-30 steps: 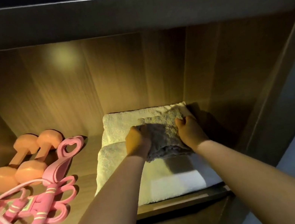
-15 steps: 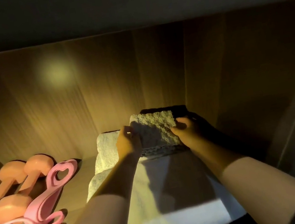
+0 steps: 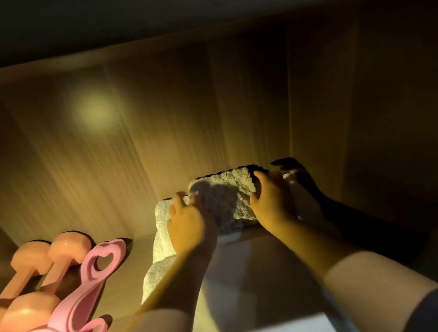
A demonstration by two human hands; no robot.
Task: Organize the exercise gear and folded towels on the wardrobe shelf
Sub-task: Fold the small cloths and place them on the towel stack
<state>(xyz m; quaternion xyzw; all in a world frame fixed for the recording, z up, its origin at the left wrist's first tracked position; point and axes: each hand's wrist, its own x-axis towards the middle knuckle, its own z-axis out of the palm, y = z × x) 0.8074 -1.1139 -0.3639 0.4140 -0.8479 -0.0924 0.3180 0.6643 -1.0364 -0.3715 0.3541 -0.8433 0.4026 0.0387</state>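
Left hand (image 3: 190, 225) and right hand (image 3: 273, 204), fingers straight, press the grey towel (image 3: 227, 193) onto the white towels (image 3: 165, 233); next, probably square it.

Just one head cam here, parked close in front of the wardrobe shelf (image 3: 127, 284), looking forward and down into it, with its back panel (image 3: 176, 129) dead ahead.

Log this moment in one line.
small grey folded towel: atop white folded towels | left hand: touching left edge | right hand: touching right edge
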